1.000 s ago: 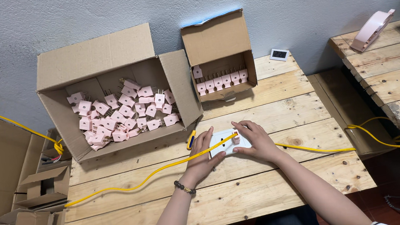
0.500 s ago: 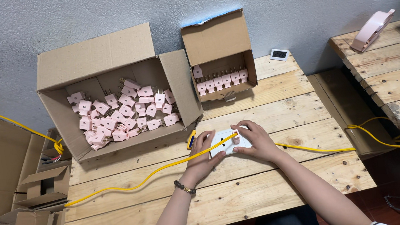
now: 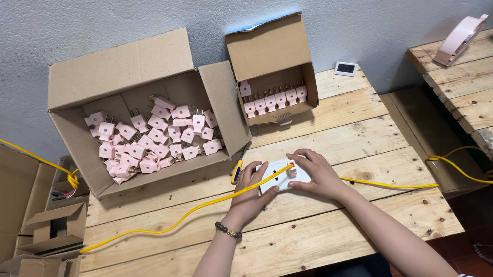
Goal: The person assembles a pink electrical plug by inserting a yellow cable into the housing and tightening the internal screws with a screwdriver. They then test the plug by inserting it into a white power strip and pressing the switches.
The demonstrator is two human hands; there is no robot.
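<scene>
So the white socket block [image 3: 281,176] is probably pretty light and rigid, hard plastic by the look of it, so it won't flex but it could skate around on the bare planks if it isn't pinned down. It's best gripped by its 2 short ends, which is roughly how it's being handled here. The yellow cable [image 3: 170,221] running out both sides is the floppy part and would likely tug the block sideways if snagged.

Looks-wise, it's a flat white rectangle with rounded edges, and 1 small pink plug [image 3: 291,170] is seen sitting on top near the middle. It's laid flat on the wooden pallet table [image 3: 304,241], toward the front centre, just in front of the boxes.

The left hand [image 3: 252,187] is laid against the block's left end, fingers slightly spread and resting over the cable. The right hand [image 3: 317,172] is cupped over the right end, fingers curled and pressed on the top; whether the plug is actually pinched can't be told.

A yellow-handled screwdriver [image 3: 236,172] is seen just left of the hands. Further back, a large open cardboard box [image 3: 132,77] is filled with loose pink plugs [image 3: 150,141], and a smaller box [image 3: 271,49] has a neat row of them.
</scene>
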